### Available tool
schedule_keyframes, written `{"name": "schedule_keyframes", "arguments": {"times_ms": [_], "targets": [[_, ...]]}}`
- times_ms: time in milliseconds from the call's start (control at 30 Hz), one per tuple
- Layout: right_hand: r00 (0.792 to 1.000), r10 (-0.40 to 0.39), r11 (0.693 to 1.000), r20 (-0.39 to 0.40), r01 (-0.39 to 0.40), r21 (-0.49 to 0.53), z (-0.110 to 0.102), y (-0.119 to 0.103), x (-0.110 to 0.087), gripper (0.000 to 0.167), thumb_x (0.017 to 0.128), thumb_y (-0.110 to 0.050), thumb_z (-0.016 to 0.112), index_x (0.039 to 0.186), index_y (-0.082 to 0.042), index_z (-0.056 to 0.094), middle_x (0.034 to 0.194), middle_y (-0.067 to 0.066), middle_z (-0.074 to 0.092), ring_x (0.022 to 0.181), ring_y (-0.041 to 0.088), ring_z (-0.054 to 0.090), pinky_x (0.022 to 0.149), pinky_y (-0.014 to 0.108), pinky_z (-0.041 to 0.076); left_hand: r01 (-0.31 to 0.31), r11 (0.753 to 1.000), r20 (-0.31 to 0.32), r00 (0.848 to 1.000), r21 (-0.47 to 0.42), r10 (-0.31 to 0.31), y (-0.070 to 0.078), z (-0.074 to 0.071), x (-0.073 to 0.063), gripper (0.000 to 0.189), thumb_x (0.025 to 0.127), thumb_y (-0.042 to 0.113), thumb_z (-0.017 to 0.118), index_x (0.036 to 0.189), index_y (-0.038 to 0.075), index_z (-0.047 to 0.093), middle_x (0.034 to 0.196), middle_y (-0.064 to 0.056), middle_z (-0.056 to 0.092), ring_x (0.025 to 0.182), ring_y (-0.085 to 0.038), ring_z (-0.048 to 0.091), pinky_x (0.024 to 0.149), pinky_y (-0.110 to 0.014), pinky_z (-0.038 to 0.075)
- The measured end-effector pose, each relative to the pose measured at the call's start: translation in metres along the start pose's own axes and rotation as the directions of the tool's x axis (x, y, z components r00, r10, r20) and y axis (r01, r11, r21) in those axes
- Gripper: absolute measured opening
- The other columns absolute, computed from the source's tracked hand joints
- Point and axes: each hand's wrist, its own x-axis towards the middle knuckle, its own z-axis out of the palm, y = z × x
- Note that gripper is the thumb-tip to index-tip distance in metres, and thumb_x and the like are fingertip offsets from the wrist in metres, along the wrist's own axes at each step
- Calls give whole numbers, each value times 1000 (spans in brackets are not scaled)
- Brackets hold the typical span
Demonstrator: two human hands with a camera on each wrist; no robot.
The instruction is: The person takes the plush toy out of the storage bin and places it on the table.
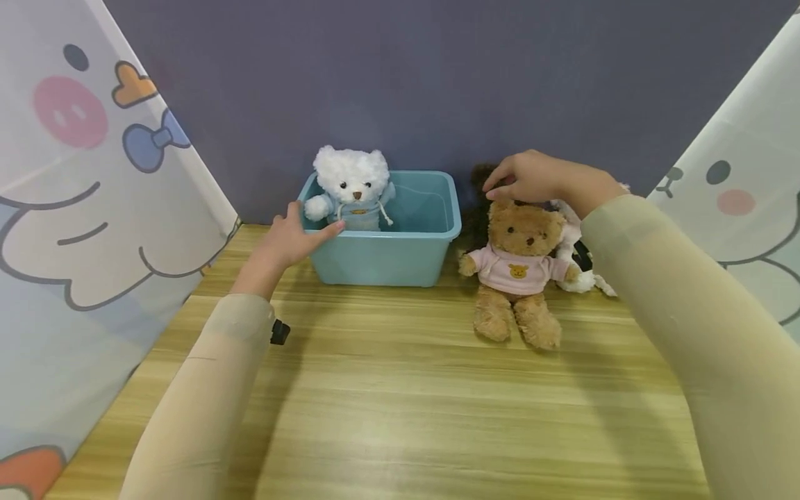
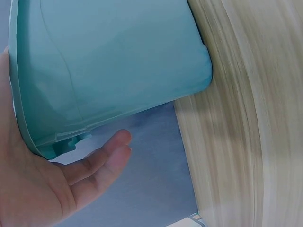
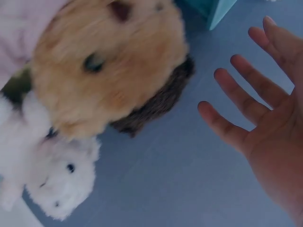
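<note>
A white teddy bear in a light blue hoodie sits upright in the left part of a blue plastic bin. My left hand holds the bin's left front corner, thumb along the front rim; in the left wrist view the fingers lie outside the bin wall. My right hand hovers at the head of a light brown teddy bear in a pink top. In the right wrist view its fingers are spread, apart from the bear, with nothing in them.
Behind the brown bear stands a dark brown plush toy, mostly hidden. To its right a white plush toy lies partly covered by my right arm. A dark grey partition rises behind the wooden table, with printed cloth panels at the sides.
</note>
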Motion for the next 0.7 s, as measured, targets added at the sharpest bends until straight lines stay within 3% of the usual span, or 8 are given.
{"name": "schedule_keyframes", "arguments": {"times_ms": [300, 700], "targets": [[998, 25, 997, 52, -28, 68, -21, -33, 37, 68, 105, -52, 64, 163, -19, 46, 167, 19, 44, 149, 40, 50, 120, 61, 44, -6, 1000, 2, 1000, 4, 6, 1, 1, 2, 149, 69, 110, 38, 168, 18, -24, 173, -40, -7, 155, -67, 17, 118, -81, 28], [998, 26, 998, 60, -30, 58, -36, -68, 60, 80, 103, -56, 65, 169, -25, 33, 172, 15, 36, 158, 41, 35, 124, 61, 37, -21, 1000, -1, 1000, 6, 21, 8, 3, 2, 149, 68, 110, 37, 169, 18, -23, 173, -40, -5, 155, -66, 17, 118, -81, 28]]}}
